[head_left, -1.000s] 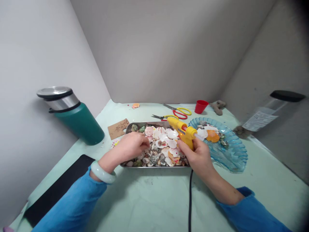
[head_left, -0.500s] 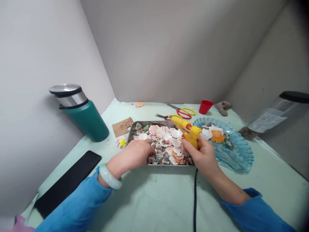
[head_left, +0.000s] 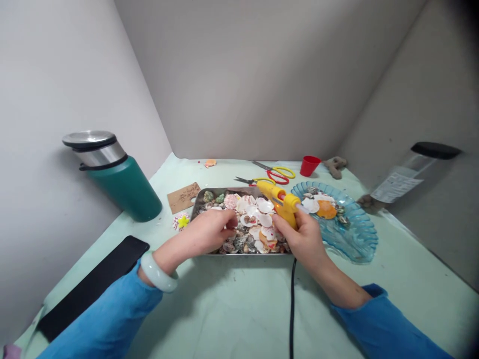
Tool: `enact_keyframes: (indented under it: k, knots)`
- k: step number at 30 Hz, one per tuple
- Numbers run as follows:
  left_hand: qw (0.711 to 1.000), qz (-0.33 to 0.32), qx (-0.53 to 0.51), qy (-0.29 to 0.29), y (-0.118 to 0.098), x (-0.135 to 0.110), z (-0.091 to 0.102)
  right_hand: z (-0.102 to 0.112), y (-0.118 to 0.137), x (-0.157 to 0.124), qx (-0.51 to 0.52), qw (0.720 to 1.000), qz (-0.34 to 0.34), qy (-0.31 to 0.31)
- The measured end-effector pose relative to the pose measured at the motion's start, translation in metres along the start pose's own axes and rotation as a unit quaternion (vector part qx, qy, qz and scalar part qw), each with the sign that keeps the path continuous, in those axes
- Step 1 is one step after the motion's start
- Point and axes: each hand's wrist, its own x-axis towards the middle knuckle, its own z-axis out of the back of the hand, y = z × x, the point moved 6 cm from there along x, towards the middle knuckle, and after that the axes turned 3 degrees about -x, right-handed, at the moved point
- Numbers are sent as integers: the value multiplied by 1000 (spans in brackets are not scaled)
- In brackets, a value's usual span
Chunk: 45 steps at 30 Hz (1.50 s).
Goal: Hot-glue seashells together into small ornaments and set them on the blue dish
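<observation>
A metal tray (head_left: 243, 255) full of shells lies in front of me. My left hand (head_left: 215, 229) is over its left part, fingers curled in and pinched together; whatever they hold is hidden. My right hand (head_left: 305, 239) grips a yellow hot glue gun (head_left: 286, 212) by its handle at the tray's right side. The glue gun's nose points up and left over the tray, and a clear glue stick pokes out of its back. Its black cord (head_left: 292, 309) runs down toward me. White and pinkish shells (head_left: 254, 212) lie heaped between my hands, with small sea snail shells around them.
Right of the tray is a blue shell-shaped dish (head_left: 359, 239) with shells. Behind stand scissors (head_left: 277, 174) and a red cup (head_left: 310, 166). A green bottle (head_left: 127, 189), a dark flat slab (head_left: 93, 284) and a brown card (head_left: 183, 197) are left. A clear container (head_left: 407, 174) stands far right.
The whole scene has shifted slightly left in view. My left hand has lifted a little from the shells, its fingers drawn together. The glue gun stays in my right hand.
</observation>
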Motion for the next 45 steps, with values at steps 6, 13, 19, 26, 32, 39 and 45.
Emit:
enact_keyframes:
  k: [6,13,19,26,32,39,45]
  knots:
    - [993,-55,106,12,-31,37,-2,-1,1,0,2,1000,-9,7]
    - [986,-43,162,13,-26,71,-12,-3,-5,-1,27,999,-19,20]
    - [987,-18,158,20,-23,77,-16,-5,-7,-1,46,998,-22,29]
    - [991,-35,122,38,-25,86,-18,-4,-1,-1,42,998,-21,33]
    - [992,-56,104,44,-26,88,-19,-4,-4,-1,60,997,-35,27]
    - [997,-43,54,18,-16,82,-10,-4,-5,0,65,997,-40,29]
    - [993,-9,-113,-36,-3,57,18,-3,-7,0,48,997,-50,20]
